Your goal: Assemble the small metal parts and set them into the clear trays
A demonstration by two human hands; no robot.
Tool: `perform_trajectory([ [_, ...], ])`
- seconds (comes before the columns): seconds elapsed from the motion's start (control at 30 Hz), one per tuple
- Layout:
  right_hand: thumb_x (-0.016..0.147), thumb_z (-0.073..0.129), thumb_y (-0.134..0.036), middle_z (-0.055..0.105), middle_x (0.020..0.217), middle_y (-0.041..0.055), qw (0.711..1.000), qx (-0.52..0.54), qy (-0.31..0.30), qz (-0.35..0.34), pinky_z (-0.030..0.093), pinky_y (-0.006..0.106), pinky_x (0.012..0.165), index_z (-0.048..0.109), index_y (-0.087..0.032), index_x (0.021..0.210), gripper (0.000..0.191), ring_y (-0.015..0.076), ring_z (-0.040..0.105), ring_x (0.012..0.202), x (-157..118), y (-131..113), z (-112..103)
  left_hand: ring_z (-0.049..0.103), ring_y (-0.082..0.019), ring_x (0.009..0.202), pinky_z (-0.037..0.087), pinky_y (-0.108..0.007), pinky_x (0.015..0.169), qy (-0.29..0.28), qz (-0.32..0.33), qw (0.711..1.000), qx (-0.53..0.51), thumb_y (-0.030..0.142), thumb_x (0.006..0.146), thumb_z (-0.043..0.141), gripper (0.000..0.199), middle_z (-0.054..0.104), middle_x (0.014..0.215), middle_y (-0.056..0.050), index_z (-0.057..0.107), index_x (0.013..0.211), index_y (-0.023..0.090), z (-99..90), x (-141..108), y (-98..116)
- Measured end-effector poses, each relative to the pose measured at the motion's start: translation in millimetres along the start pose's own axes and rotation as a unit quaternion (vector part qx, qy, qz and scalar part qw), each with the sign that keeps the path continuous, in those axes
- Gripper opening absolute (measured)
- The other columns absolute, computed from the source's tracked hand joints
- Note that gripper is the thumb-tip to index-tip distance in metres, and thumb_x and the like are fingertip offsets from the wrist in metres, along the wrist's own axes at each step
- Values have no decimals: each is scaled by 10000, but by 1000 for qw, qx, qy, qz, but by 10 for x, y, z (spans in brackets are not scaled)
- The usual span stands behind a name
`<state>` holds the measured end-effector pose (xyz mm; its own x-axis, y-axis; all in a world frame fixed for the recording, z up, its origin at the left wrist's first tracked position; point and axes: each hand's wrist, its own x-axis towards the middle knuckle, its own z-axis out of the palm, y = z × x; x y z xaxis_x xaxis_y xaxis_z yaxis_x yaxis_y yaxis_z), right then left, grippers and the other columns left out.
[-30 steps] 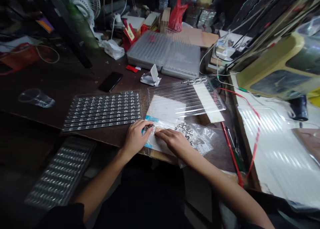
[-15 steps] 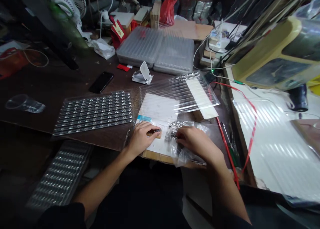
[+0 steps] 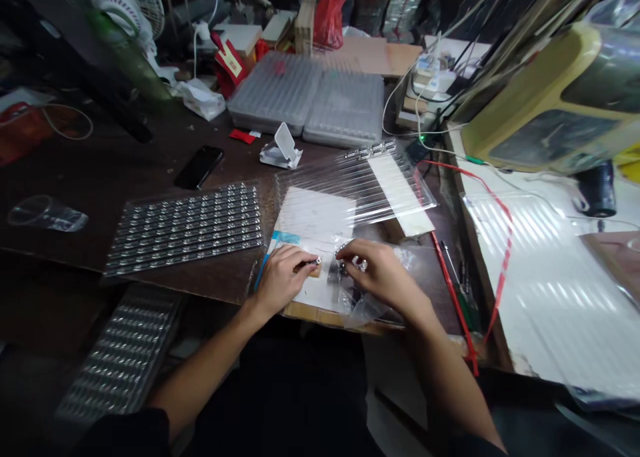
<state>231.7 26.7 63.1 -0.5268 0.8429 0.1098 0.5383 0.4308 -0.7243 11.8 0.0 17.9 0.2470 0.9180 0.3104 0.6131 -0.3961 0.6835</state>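
My left hand [image 3: 283, 274] rests on a white board [image 3: 320, 210], its thumb and forefinger closed on a small dark metal piece [image 3: 315, 262] with a shiny end. Just beneath that piece lies a small tan block [image 3: 315, 272]. To the right, my right hand [image 3: 376, 265] bends over a clear plastic bag [image 3: 367, 308] with small shiny metal parts [image 3: 361, 264]. Its fingertips are drawn together at the bag's left side; what they pinch is too small to make out.
A tray of dark strip-like pieces [image 3: 187, 227] lies left. Beyond the board are a ribbed clear tray [image 3: 330, 177], a phone [image 3: 199, 166], a white open case [image 3: 283, 147] and stacked plastic trays [image 3: 345, 107]. Red strapping [image 3: 453, 290] runs along the right.
My right hand has lifted slightly and shifted left out of the bag, its fingers now toward the board. My left hand keeps its pinch in place. The whole view has shifted slightly.
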Motion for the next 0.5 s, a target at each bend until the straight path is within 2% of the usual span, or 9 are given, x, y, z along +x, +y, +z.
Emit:
perform_trajectory([
  [0.07,765,546,8,708,886,46,1000,12,16,-10,481,262,728,684,-174,905,268,167,653,803,76,1,187,654,-192,918,495,-333,853,53,-4,998,-29,223,911,624,103,738,928,-45,718,942,193,-31,-16,-2],
  [0.17,808,519,10,706,897,49,999,29,6,-35,493,258,751,672,-170,925,263,161,658,820,166,-14,455,661,-186,959,507,-316,879,120,-41,990,-62,244,921,601,131,738,980,-55,709,970,188,-152,-46,-38],
  [0.27,906,493,-61,699,944,50,998,-2,-25,-57,506,256,756,654,-174,991,214,157,656,838,195,-70,596,667,-183,955,508,-305,880,128,-70,987,-61,285,905,616,150,737,990,-48,713,970,191,-383,-29,-146],
  [0.4,943,512,-109,679,986,96,978,-163,-78,-107,514,315,778,643,-152,1048,173,213,628,903,158,-195,638,670,-190,964,496,-305,899,150,-96,983,-36,320,874,634,184,735,1007,-48,716,970,185,-803,166,-402],
  [0.5,920,540,-80,676,977,119,958,-233,-92,-137,521,344,767,650,-135,1011,153,238,620,897,137,-254,652,685,-209,951,495,-322,906,142,-142,973,-114,377,828,670,250,738,964,-65,692,954,162,-1085,389,-606],
])
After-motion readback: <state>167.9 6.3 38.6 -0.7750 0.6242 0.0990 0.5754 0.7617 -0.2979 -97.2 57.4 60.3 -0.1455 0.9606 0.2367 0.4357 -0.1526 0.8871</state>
